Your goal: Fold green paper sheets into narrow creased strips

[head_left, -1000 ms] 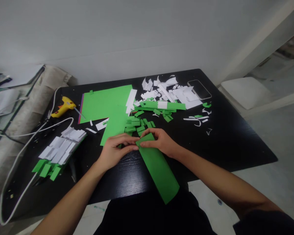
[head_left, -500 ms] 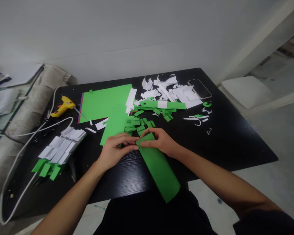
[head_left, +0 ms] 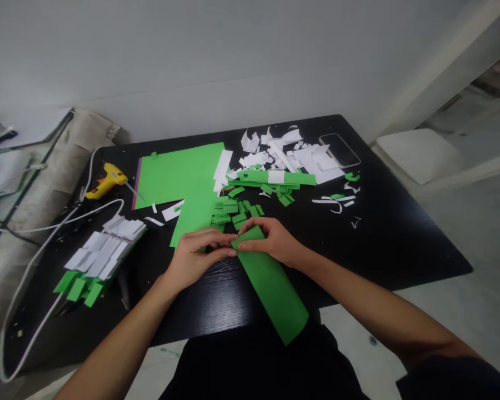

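Observation:
A long strip of green paper slants from my fingers down past the table's front edge, its lower end over my lap. My right hand grips the strip's far end, thumb on top and fingers behind. At the same end's left corner, my left hand pinches with thumb and fingertips; the exact contact is partly hidden. Just beyond my hands lie several small folded green paper pieces. A larger green sheet extends behind my left hand.
On the black table, a yellow glue gun and its white cable lie left, near a layered white-and-green paper piece. White paper scraps and a phone are at the back right. Green strips lie before the scraps.
The lower end of the green strip has shifted very slightly to the right. Both hands keep their grip and place.

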Action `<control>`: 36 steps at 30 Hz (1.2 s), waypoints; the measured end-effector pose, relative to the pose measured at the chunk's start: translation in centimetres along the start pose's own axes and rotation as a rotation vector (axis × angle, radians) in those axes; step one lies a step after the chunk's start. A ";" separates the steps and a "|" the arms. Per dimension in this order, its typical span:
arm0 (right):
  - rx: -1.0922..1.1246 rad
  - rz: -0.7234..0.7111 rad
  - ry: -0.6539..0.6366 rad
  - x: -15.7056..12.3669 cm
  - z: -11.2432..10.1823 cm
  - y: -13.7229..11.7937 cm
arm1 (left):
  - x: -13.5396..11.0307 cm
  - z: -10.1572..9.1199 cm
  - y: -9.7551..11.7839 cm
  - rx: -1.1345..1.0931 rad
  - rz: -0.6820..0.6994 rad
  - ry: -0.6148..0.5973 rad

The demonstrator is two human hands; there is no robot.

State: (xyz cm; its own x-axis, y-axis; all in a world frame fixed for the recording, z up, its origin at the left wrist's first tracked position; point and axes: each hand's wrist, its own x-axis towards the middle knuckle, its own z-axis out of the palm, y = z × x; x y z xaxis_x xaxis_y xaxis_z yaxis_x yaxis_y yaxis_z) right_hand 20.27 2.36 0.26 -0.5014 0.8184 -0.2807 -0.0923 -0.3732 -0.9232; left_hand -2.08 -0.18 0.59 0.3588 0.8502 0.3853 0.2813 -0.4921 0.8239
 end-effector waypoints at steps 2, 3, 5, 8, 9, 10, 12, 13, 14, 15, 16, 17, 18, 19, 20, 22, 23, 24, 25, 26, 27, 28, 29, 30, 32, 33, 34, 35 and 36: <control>-0.002 -0.004 0.000 0.0 0.0 0.1 | 0.0 0.0 0.0 0.000 0.006 -0.001; -0.002 -0.005 -0.002 0.0 -0.1 0.1 | 0.0 0.0 0.1 -0.001 0.007 -0.002; -0.002 -0.001 -0.011 0.0 -0.1 0.2 | 0.1 0.0 0.1 -0.002 0.008 0.000; -0.014 -0.011 -0.022 0.1 -0.2 0.2 | 0.1 0.0 0.2 -0.002 0.008 -0.001; -0.021 -0.019 -0.022 0.1 -0.2 0.2 | 0.0 0.0 0.2 -0.002 0.010 -0.001; -0.028 -0.027 -0.024 0.1 -0.3 0.2 | 0.0 0.0 0.1 -0.002 0.010 -0.001; -0.038 -0.041 -0.026 0.1 -0.3 0.2 | 0.0 0.0 0.1 0.000 0.012 0.000; -0.044 -0.046 -0.028 0.2 -0.3 0.3 | 0.0 0.0 0.1 0.001 0.013 0.000; -0.049 -0.050 -0.028 0.2 -0.3 0.3 | 0.0 0.0 0.0 0.001 0.014 0.000; -0.052 -0.053 -0.027 0.2 -0.3 0.3 | 0.0 0.0 0.0 0.001 0.015 -0.001; -0.053 -0.056 -0.027 0.2 -0.3 0.3 | 0.0 0.0 0.0 0.002 0.016 -0.003; -0.052 -0.058 -0.028 0.2 -0.3 0.3 | 0.0 0.0 0.0 0.003 0.016 -0.004; -0.051 -0.059 -0.030 0.2 -0.3 0.3 | 0.0 0.0 0.0 0.006 0.015 -0.007; -0.049 -0.061 -0.032 0.2 -0.3 0.3 | 0.0 0.0 0.0 0.009 0.015 -0.009; -0.048 -0.063 -0.033 0.2 -0.3 0.3 | 0.0 -0.1 0.0 0.011 0.015 -0.012; -0.052 -0.063 -0.035 0.1 -0.3 0.2 | 0.0 -0.1 0.0 0.013 0.016 -0.015; -0.054 -0.061 -0.034 0.1 -0.3 0.2 | 0.0 -0.1 0.0 0.013 0.015 -0.015; -0.058 -0.057 -0.034 0.1 -0.3 0.1 | 0.0 -0.1 0.0 0.014 0.012 -0.015; -0.062 -0.054 -0.034 0.1 -0.3 0.1 | 0.0 -0.1 0.0 0.016 0.007 -0.016; -0.063 -0.050 -0.033 0.1 -0.3 0.1 | 0.0 -0.1 0.0 0.017 0.003 -0.018; -0.062 -0.045 -0.034 0.1 -0.3 0.1 | 0.0 -0.1 0.0 0.017 0.000 -0.019; -0.060 -0.041 -0.035 0.1 -0.3 0.2 | 0.0 -0.1 0.0 0.016 -0.003 -0.021; -0.056 -0.038 -0.036 0.1 -0.3 0.2 | 0.0 -0.1 0.0 0.013 -0.007 -0.022; -0.054 -0.037 -0.037 0.1 -0.3 0.2 | 0.0 -0.1 -0.1 0.010 -0.010 -0.022; -0.058 -0.042 -0.038 0.1 -0.3 0.2 | 0.0 -0.1 -0.1 0.001 -0.015 -0.019; -0.062 -0.046 -0.037 0.1 -0.3 0.2 | 0.0 -0.1 -0.1 -0.001 -0.019 -0.018; -0.063 -0.048 -0.039 0.1 -0.3 0.2 | 0.0 -0.1 -0.1 -0.002 -0.021 -0.017; -0.060 -0.050 -0.040 0.1 -0.3 0.1 | 0.0 -0.1 -0.2 -0.001 -0.023 -0.017; -0.055 -0.053 -0.040 0.1 -0.3 0.1 | 0.0 -0.1 -0.2 0.000 -0.024 -0.018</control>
State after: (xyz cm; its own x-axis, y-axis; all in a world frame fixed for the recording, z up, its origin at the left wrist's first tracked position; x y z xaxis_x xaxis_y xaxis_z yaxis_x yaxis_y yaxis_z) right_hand 20.45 2.53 0.02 -0.5310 0.8180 -0.2213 -0.0731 -0.3044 -0.9497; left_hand -2.19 -0.09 0.48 0.3676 0.8582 0.3582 0.2902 -0.4718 0.8326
